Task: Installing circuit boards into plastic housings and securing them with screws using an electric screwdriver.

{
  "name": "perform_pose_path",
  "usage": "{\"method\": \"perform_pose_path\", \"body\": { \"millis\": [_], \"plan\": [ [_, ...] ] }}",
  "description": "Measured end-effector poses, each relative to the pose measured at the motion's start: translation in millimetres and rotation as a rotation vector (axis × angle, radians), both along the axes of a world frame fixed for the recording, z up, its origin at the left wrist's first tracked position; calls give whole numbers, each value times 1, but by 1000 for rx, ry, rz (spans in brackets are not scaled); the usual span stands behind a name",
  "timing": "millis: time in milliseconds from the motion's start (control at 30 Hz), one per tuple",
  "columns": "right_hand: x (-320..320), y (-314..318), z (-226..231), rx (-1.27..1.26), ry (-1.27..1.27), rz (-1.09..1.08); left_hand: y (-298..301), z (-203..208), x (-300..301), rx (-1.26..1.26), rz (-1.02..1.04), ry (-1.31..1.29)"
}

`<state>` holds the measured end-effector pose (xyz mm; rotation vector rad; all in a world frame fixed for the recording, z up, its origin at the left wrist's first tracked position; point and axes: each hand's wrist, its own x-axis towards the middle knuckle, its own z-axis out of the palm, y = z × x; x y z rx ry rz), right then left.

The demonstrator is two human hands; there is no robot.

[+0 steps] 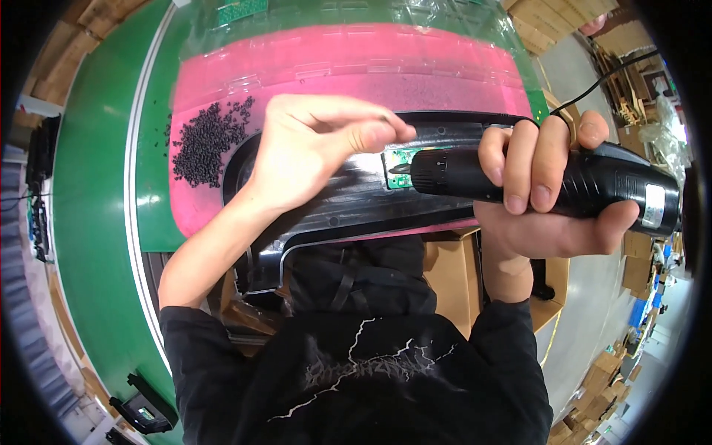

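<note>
My right hand [545, 174] is wrapped round a black electric screwdriver [593, 178], which lies level with its bit toward the left. The bit is over a small green circuit board [399, 167], partly hidden by the tool. The board sits inside a long black plastic housing [348, 196] that lies open side up across the pink mat. Held above the housing, left of the bit, my left hand [308, 148] pinches a tiny dark screw [384, 119] between thumb and finger; only a bit of it shows.
A heap of small black screws [211, 142] lies on the pink mat [319, 55] at the left. Clear plastic trays [356, 44] stand at the far side. A cord [608, 74] runs off at the upper right. Below the housing is an open cardboard box [452, 278].
</note>
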<state>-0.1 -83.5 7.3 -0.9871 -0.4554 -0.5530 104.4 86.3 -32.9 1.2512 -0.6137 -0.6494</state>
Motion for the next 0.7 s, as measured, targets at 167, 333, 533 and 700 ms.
{"method": "perform_pose_path", "body": {
  "millis": [167,333,533,700],
  "plan": [
    [-9,-3,17,11,-28,-102,-5,-3,-1,200,-174,-71],
    [-6,-3,19,-66,-65,-64,-8,-2,-5,262,-216,-76],
    [-3,-7,13,-213,-68,-56,-8,-6,-6,273,-206,-212],
    [-3,-6,11,-237,-81,-61,-7,-5,-8,306,-191,-263]
  ]
}}
